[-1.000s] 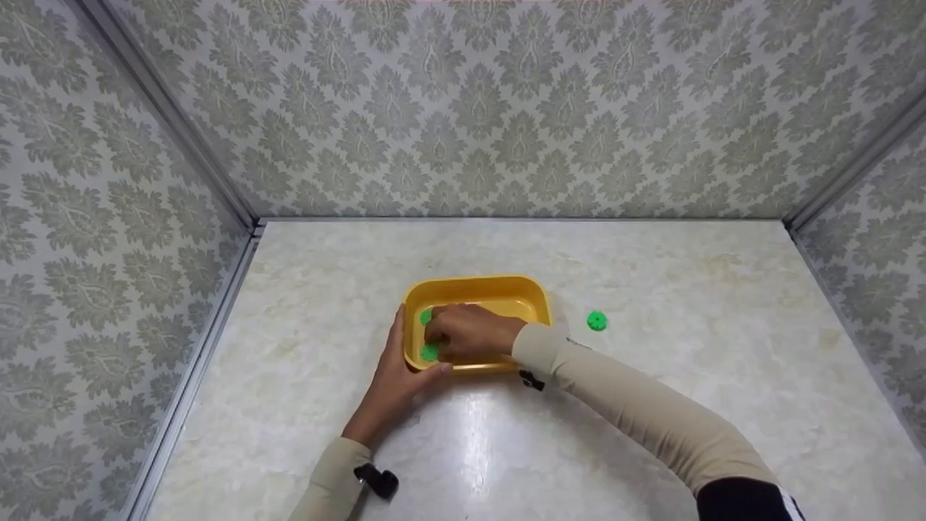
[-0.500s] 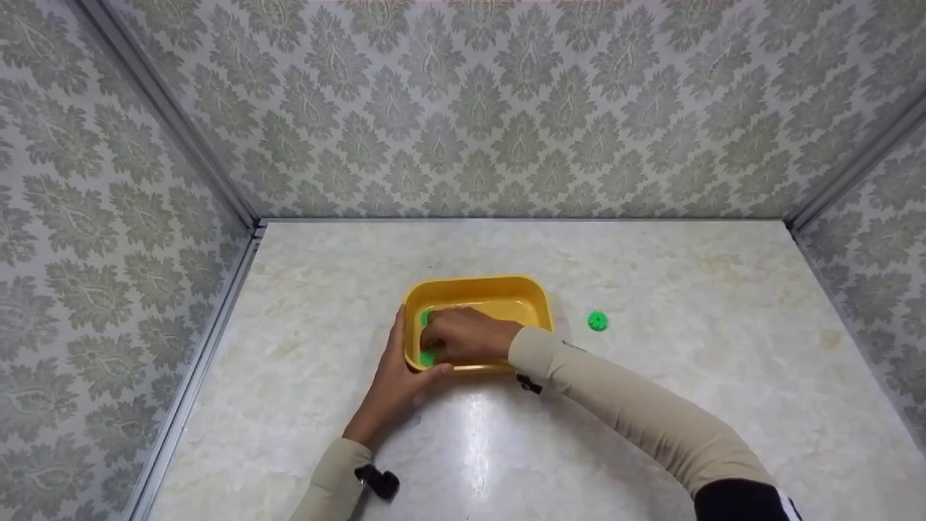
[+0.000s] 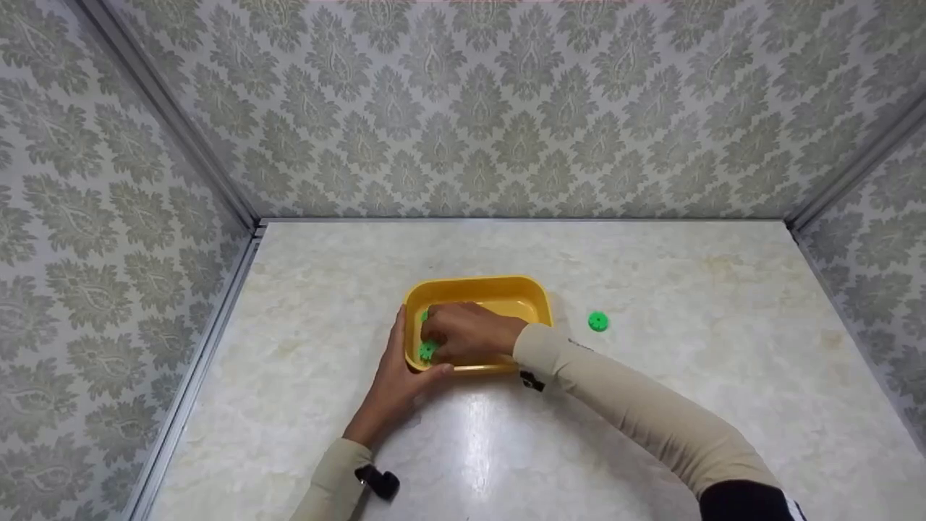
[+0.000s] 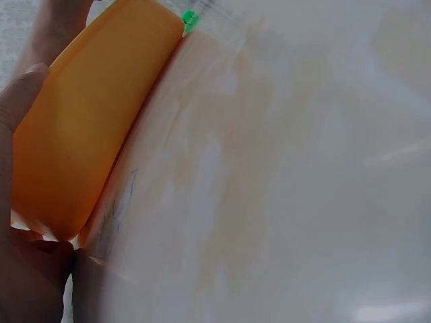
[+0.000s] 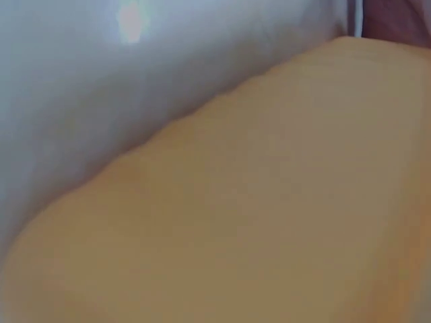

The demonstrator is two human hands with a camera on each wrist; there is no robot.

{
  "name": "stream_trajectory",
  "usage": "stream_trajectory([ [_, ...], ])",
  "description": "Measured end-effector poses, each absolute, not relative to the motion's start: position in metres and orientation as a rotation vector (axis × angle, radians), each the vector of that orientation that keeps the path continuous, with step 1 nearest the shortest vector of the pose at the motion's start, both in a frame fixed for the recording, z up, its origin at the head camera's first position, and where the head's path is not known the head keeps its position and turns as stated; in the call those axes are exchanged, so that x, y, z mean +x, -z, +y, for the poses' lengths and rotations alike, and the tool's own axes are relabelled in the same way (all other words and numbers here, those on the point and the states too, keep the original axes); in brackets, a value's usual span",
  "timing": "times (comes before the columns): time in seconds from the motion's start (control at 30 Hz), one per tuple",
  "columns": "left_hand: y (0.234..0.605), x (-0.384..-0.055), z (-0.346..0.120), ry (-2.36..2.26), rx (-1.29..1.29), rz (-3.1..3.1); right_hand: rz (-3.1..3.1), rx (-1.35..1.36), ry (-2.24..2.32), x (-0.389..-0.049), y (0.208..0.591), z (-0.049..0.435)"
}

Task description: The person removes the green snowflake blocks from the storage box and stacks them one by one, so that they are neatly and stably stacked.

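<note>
My left hand (image 3: 396, 369) holds the left end of a yellow rectangular tub (image 3: 499, 287), with the thumb along its front rim and the fingers against its left side. In the left wrist view the tub's outer wall (image 4: 87, 101) shows between thumb and fingers. My right hand (image 3: 469, 331) reaches inside the tub, fingers curled down at its left end. At its fingertips it pinches a small green notched disc (image 3: 427, 351), partly covered by the hand. More green (image 3: 425, 316) shows just behind the knuckles. The right wrist view shows only the tub's blurred wall (image 5: 236, 202).
Another green notched disc (image 3: 597, 321) lies on the marbled tabletop (image 3: 687, 289), right of the tub. Patterned wall panels (image 3: 477, 108) close off the back and both sides. Black wrist cameras (image 3: 377, 481) sit on the sleeves.
The right hand shifts slightly left and back again inside the tub. The green disc at its fingertips moves a little and shows more plainly. The left hand keeps its hold.
</note>
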State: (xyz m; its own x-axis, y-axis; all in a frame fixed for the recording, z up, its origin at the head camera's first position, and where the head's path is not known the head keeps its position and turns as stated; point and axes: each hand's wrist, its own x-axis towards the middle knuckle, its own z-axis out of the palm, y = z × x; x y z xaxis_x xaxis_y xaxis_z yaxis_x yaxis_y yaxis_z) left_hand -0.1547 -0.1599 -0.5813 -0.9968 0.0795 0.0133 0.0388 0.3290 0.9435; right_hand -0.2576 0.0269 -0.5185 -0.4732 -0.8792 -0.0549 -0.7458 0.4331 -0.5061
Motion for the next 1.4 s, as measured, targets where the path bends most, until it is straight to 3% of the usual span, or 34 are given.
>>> stream_trajectory([
  [1.4, 0.582, -0.155, -0.157, -1.83, 0.111, 2.529, 2.503, -1.254, 0.728, -0.257, 0.489, 0.13],
])
